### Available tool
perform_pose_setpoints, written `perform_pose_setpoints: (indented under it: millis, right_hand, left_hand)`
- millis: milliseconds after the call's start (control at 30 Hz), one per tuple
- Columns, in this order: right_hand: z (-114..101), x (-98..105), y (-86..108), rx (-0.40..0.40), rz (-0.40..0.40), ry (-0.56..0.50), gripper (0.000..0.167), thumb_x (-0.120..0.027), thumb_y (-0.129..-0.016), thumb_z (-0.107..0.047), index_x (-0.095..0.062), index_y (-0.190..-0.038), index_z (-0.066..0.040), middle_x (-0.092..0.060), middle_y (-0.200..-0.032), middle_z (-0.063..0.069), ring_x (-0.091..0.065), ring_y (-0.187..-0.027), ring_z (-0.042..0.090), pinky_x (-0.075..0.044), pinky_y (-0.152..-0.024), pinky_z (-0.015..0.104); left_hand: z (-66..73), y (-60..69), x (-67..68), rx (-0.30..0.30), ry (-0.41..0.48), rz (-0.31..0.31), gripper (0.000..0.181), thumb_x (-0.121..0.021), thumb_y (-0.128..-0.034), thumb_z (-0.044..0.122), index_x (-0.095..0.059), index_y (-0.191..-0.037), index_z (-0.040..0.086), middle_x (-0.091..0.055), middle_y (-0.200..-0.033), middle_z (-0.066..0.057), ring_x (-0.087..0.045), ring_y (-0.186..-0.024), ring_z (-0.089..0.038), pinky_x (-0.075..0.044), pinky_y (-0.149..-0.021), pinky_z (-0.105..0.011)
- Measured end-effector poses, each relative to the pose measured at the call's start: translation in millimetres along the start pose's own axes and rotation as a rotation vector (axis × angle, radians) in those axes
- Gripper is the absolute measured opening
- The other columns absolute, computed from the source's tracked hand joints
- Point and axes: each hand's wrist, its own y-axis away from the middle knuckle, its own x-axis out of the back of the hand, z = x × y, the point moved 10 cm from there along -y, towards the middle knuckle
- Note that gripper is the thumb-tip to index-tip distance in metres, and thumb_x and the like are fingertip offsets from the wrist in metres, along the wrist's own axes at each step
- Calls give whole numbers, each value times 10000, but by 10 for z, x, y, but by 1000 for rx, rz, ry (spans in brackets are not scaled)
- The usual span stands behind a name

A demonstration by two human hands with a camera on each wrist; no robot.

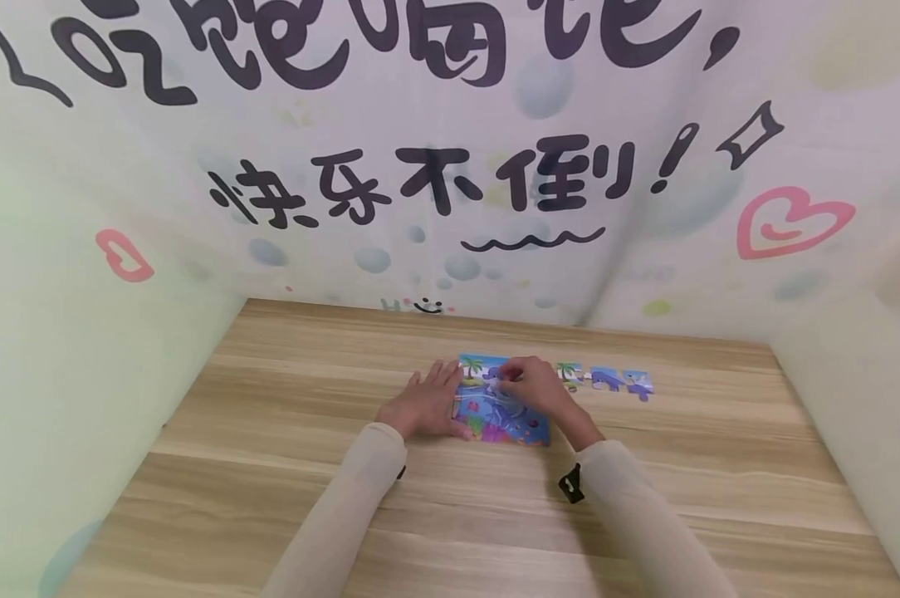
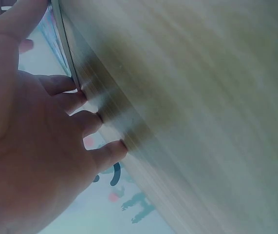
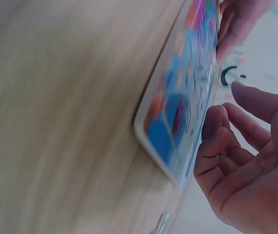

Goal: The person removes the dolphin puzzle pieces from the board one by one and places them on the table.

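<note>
A jigsaw puzzle point(image 1: 498, 422) with a bright sea picture lies flat on the wooden table. My left hand point(image 1: 426, 405) rests at its left edge, fingers spread, thumb by the lower left corner. In the left wrist view, the fingertips of the left hand point(image 2: 41, 136) touch the tabletop. Over the puzzle's upper right part hangs my right hand point(image 1: 540, 389). The right wrist view shows the right hand point(image 3: 255, 175) beside the puzzle point(image 3: 180, 112), its fingers loosely bent and thumb apart, with no piece visible between them. The hand covers part of the picture.
Loose puzzle pieces lie in a row to the right: a palm-tree piece point(image 1: 569, 373), a piece with a purple-blue animal point(image 1: 605, 379) and a blue-and-white piece point(image 1: 638, 383). Behind the table point(image 1: 271, 498) hangs a printed white cloth point(image 1: 308, 266); pale walls flank both sides.
</note>
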Motion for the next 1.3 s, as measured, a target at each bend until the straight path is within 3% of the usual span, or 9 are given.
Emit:
perform_pose_setpoints:
  millis: [233, 367, 667, 800, 1000, 1067, 1167, 1233, 1300]
  right_hand:
    - [-145, -220, -32, 31, -45, 78, 214, -734, -887, -148, -736, -1066, -30, -720, -914, 68, -657, -828, 183, -560, -770, 381]
    - [-164, -293, -31, -9, -76, 137, 202, -754, -876, -160, -714, -1026, -32, -718, -947, 88, -668, -875, 212, -565, -808, 400]
    - [-197, -298, -39, -34, -104, 153, 209, -769, -864, -147, -619, -990, -74, -694, -940, 89, -649, -852, 218, -554, -777, 387]
    - [-206, -264, -34, -22, -75, 104, 194, -757, -871, -133, -591, -962, -93, -687, -916, 81, -636, -811, 209, -544, -734, 366]
    - [-171, -165, -30, -24, -16, -59, 96, -707, -885, -70, -637, -951, -79, -673, -841, 64, -598, -723, 172, -497, -653, 305]
    - [-151, -128, -33, -34, -7, -133, 92, -685, -898, -47, -649, -981, -61, -674, -825, 70, -621, -702, 170, -495, -633, 286]
    - [-86, -79, -40, -62, 9, -246, 104, -669, -919, -36, -650, -1021, -41, -683, -817, 87, -672, -688, 191, -510, -606, 269]
    - [-45, -61, -39, -76, 16, -302, 108, -667, -922, -28, -647, -1029, -26, -682, -806, 104, -686, -678, 213, -508, -575, 269]
    - [-19, -60, -39, -75, 16, -315, 106, -667, -921, -26, -646, -1024, -16, -676, -793, 103, -682, -664, 208, -497, -552, 259]
  left_hand:
    - [-7, -9, -7, -2, -22, 1, 1120, -703, -797, 646, -149, -1595, 89, -75, -1676, -86, -42, -1542, -311, -145, -1209, -586]
    - [0, -11, -12, -5, -12, -3, 1114, -706, -802, 633, -144, -1595, 90, -70, -1677, -85, -34, -1542, -308, -139, -1210, -584]
    - [5, -12, -24, -5, 25, -15, 1146, -723, -812, 593, -72, -1599, 72, 22, -1678, -92, 7, -1542, -304, -89, -1223, -563]
    - [0, -24, -15, -1, -19, -3, 1143, -720, -803, 612, -104, -1597, 68, -23, -1677, -102, -14, -1542, -304, -124, -1231, -525]
    - [12, -3, 23, -13, -60, 17, 1075, -692, -812, 644, -212, -1581, 66, -129, -1664, -124, -102, -1535, -317, -218, -1209, -523]
    - [20, 8, 98, -24, -32, 71, 937, -711, -822, 605, -384, -1508, 56, -346, -1586, -126, -322, -1465, -308, -341, -1147, -517]
    - [12, 39, 253, -17, 26, 196, 728, -720, -855, 525, -537, -1388, 64, -536, -1406, -109, -513, -1285, -294, -446, -1046, -501]
    - [17, 63, 314, -10, 58, 245, 680, -718, -866, 505, -561, -1363, 67, -567, -1332, -100, -550, -1200, -284, -467, -1008, -495]
    - [31, 80, 307, -5, 93, 244, 736, -686, -892, 507, -486, -1449, 69, -495, -1426, -125, -481, -1295, -310, -417, -1066, -518]
